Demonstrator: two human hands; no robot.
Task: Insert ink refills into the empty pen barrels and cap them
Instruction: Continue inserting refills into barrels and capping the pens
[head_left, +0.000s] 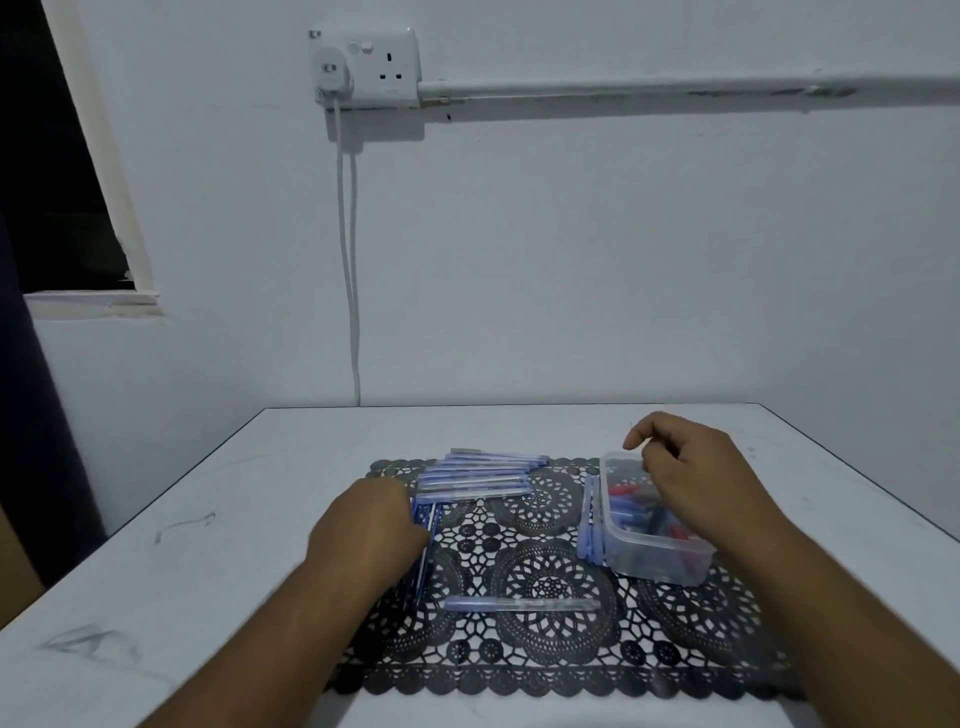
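Observation:
My left hand (369, 525) lies knuckles up on the left of the black lace mat (545, 670). Its fingers curl down onto a bunch of thin blue ink refills (427, 540), and the grip itself is hidden. Several clear pen barrels (478, 475) lie stacked just beyond that hand. My right hand (696, 478) hovers over a clear plastic box (654, 558) of blue and red caps, fingers bent and apart, with nothing seen in them. One clear pen (519, 604) lies crosswise on the mat near me.
Several more pale blue pens (589, 519) lie along the left side of the box. The mat sits on a white table (208, 545) against a white wall. A wall socket (363, 65) has a white cable hanging down behind the table.

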